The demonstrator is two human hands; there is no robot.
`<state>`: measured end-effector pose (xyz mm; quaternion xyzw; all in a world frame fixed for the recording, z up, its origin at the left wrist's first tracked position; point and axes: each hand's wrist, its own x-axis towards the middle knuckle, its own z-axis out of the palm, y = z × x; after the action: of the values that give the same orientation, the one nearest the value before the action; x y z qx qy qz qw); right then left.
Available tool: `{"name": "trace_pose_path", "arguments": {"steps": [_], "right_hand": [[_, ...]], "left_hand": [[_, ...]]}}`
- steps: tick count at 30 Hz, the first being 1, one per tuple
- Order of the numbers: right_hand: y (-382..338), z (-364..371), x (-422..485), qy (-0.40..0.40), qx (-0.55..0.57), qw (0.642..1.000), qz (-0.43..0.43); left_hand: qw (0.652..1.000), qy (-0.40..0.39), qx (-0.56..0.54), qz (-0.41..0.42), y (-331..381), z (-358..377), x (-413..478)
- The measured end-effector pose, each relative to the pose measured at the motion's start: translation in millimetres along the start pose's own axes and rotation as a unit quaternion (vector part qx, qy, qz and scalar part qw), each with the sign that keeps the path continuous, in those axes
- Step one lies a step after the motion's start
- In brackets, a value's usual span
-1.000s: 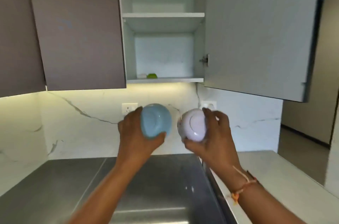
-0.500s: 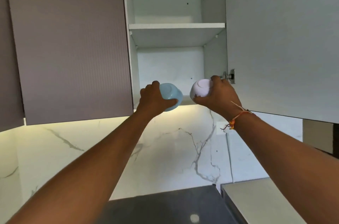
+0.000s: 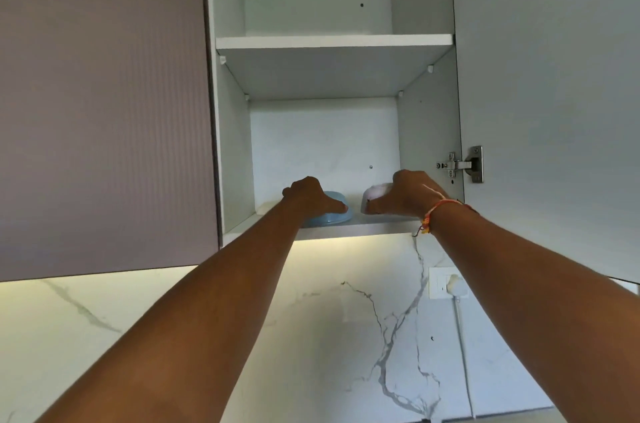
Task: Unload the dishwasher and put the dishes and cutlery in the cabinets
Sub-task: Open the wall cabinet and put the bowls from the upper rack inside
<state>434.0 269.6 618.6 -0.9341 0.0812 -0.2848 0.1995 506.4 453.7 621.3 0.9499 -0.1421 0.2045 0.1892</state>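
Your left hand (image 3: 308,195) sits on top of the blue bowl (image 3: 334,218), fingers curled over its far side and thumb laid along the near side: clamped on it. Blue bowl lies rim-down on the lower shelf (image 3: 381,227) of the cabinet (image 3: 232,145), left of middle, close to the front edge. Your right hand (image 3: 405,195) grips the white bowl (image 3: 375,191), fingers wrapped over the top, thumb low on the near side. White bowl is just right of the blue one, with a small gap between them. It looks tilted; whether its rim touches the shelf cannot be told, since your hand covers most of it. Thread bracelet (image 3: 433,216), orange-red, on your right wrist. Upper shelf (image 3: 332,41) seen from below. Open door (image 3: 554,110) swung out at right, with its metal hinge (image 3: 460,164) just above and right of your right hand. Closed door (image 3: 104,110) at left, ribbed, mauve-grey. Below the cabinet: lit marble backsplash (image 3: 311,336) with grey veins, wall socket (image 3: 446,284) with a white plug, and a cord (image 3: 464,353) hanging down from it
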Motion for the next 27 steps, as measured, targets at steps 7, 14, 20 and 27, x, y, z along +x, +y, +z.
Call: {"name": "trace_pose_path", "arguments": {"steps": [7, 14, 20, 27], "right_hand": [[23, 25, 55, -0.036, -0.017, 0.999, -0.004], [34, 45, 84, -0.041, 0.003, 0.999, -0.011], [39, 58, 95, -0.033, -0.005, 0.999, -0.029], [37, 60, 100, 0.0, -0.057, 0.997, -0.058]], "left_hand": [[1.0, -0.021, 0.006, -0.008, 4, 24, 46], [0.999, 0.041, 0.009, 0.017, 3, 43, 67], [0.989, 0.119, 0.008, 0.086, -1, 53, 68], [0.984, 0.049, 0.051, 0.163, -2, 58, 66]]}}
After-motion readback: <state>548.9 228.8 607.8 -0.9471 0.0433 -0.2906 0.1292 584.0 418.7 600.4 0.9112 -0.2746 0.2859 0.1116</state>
